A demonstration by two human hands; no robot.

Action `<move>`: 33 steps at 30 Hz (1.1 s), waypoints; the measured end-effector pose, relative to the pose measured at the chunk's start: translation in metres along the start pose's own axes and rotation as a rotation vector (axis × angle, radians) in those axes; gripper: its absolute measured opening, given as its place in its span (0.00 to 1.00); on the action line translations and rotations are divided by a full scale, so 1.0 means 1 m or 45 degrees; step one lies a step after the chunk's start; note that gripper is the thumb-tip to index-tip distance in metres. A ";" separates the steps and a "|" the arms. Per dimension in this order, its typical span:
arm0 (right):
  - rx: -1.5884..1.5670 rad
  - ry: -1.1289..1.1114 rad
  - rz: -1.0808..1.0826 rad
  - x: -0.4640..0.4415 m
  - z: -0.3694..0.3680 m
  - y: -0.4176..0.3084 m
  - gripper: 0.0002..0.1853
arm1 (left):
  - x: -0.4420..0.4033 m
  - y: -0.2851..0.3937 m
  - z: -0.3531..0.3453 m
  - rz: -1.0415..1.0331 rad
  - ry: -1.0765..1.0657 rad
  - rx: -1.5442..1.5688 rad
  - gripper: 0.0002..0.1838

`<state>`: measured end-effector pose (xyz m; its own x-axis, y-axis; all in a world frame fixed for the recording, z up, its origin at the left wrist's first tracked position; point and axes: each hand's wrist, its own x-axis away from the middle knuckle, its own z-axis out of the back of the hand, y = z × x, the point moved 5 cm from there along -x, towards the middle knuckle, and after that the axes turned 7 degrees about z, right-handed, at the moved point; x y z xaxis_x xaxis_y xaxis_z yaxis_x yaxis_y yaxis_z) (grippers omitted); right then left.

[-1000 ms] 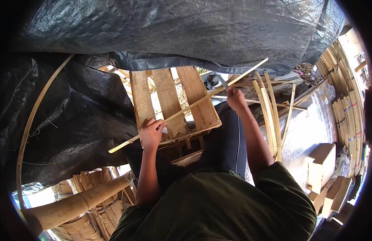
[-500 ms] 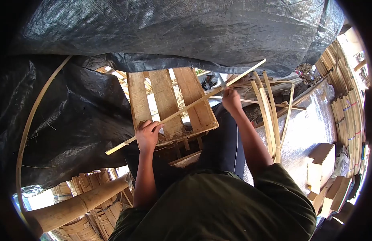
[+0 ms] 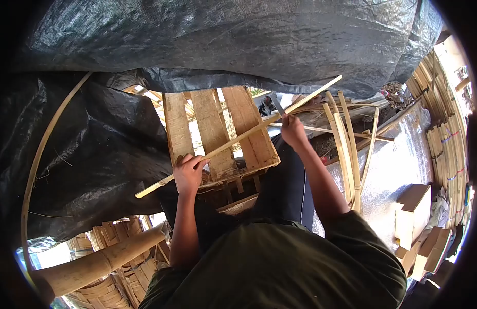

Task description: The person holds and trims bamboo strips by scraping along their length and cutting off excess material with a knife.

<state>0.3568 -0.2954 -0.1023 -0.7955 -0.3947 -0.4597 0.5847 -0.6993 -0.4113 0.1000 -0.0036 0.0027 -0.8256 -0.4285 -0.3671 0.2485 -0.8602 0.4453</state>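
A long pale bamboo strip (image 3: 243, 135) lies slantwise across a slatted wooden crate (image 3: 213, 131). Near its lower left end, my left hand (image 3: 188, 172) is closed around the strip, pressing it at the crate's near edge. In my right hand (image 3: 293, 131) is a knife (image 3: 277, 103), its blade pointing up and slightly left, set against or just beside the strip. My right fingers wrap the handle and hide it. Whether the blade cuts into the bamboo I cannot tell.
Several bamboo strips (image 3: 346, 144) lean at my right beside a silvery sheet (image 3: 398, 149). A dark tarpaulin (image 3: 238, 41) hangs in front. Cardboard boxes (image 3: 414, 206) and bundled strips (image 3: 447, 149) stand at far right. A thick bamboo pole (image 3: 104, 260) lies at lower left.
My right hand with the knife has shifted slightly left and down along the strip. My left hand and the bamboo strip have stayed in place.
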 end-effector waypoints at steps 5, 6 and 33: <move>-0.393 -0.241 -0.791 -0.013 0.047 0.001 0.19 | 0.005 0.008 0.001 -0.011 0.002 -0.008 0.11; -0.389 -0.230 -0.619 -0.008 0.033 -0.016 0.20 | 0.004 0.006 0.001 -0.003 -0.001 -0.026 0.11; -0.518 -0.418 -1.057 -0.010 0.052 -0.016 0.27 | -0.001 0.004 0.006 0.033 -0.010 0.039 0.10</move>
<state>0.3475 -0.3114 -0.0504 -0.9474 -0.0596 0.3144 -0.2192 -0.5949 -0.7733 0.0988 -0.0048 0.0092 -0.8231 -0.4484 -0.3485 0.2543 -0.8398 0.4797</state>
